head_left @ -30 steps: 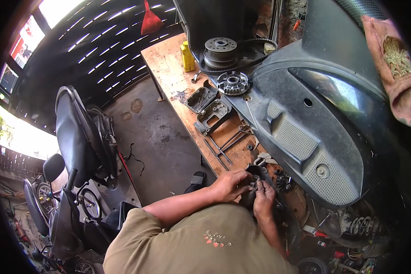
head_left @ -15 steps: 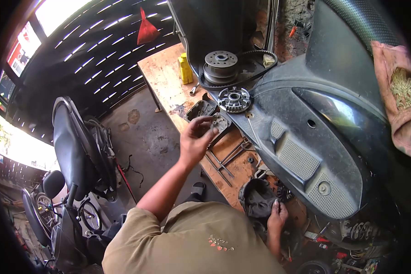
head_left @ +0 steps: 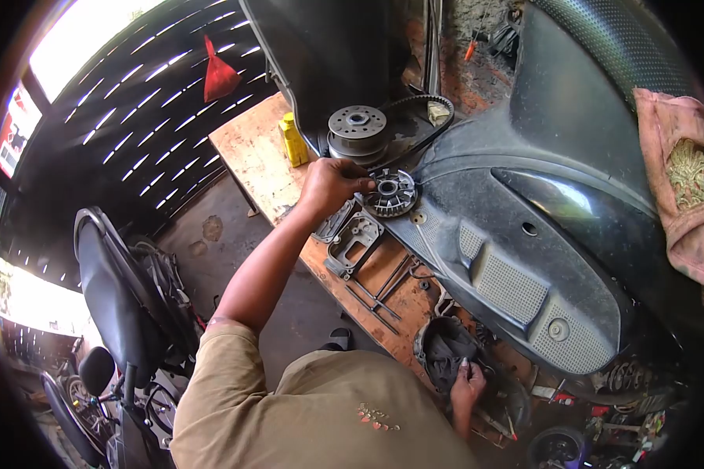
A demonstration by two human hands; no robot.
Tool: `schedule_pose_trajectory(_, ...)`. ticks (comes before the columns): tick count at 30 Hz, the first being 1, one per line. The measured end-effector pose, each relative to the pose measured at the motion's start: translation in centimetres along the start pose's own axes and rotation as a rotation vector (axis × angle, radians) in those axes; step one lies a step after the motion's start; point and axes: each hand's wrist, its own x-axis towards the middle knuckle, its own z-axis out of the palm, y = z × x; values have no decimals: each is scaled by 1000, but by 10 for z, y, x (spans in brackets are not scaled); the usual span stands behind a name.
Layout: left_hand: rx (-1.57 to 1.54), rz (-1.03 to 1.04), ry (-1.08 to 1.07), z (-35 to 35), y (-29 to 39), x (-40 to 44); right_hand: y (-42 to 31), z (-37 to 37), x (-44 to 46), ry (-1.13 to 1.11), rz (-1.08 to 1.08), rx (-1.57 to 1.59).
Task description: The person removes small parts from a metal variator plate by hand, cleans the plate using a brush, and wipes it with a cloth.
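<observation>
Left hand [head_left: 332, 186]: thumb and bent fingers met the near edge of the finned metal disc [head_left: 391, 194]; whether they pinched it or only touched it could not be told. Right hand [head_left: 467, 384]: fingers curled at the near side of a dark container [head_left: 421, 344] with dark cloth [head_left: 448, 359] inside; the grip itself could not be made out.

The disc lay fins up at the edge of the scooter's footboard [head_left: 516, 289]. Just behind it stood a drum assembly [head_left: 357, 125], with a toothed belt [head_left: 446, 117] curving off beside it. Two open housings [head_left: 354, 246] and thin metal rods [head_left: 379, 301] lay on the wooden bench [head_left: 254, 141], nearer the wearer.

Risks, as judged: an off-centre push could tip the disc over the footboard edge onto the housings; greasy fingers, if greasy, could let it slip; a knock against the drum could shift the belt.

Writing: none legible. The yellow bottle [head_left: 293, 142] showed no readable label, and the small print on the shirt [head_left: 377, 418] could not be deciphered.
</observation>
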Motion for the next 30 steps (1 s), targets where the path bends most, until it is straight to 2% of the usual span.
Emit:
schedule_pose_trajectory(2, 149, -2, -108, -7, 10, 5, 2, 5, -3, 16, 31, -24)
schedule_pose_trajectory(4, 153, 3, -132, -8, 9, 9, -5, 9, -6, 29, 61, -48)
schedule_pose_trajectory(6, 299, 121, -151, -10, 11, 11, -18, 14, -7, 69, 19, -144)
schedule_pose_trajectory(7, 299, 122, -156, -10, 10, 12, -24, 14, -7, 71, 23, -144)
schedule_pose_trajectory(9, 358, 250, -199, -11, 9, 13, -35, 14, -7, 65, -12, -216)
schedule_pose_trajectory(19, 367, 229, -348, -14, 11, 20, -35, 15, -4, 59, 59, -224)
schedule_pose_trajectory(24, 228, 222, -388, -14, -1, 23, -36, 15, -4, 62, 75, -260)
schedule_pose_trajectory(30, 302, 299, -286, -15, -5, 14, -35, 17, -4, 75, 98, -293)
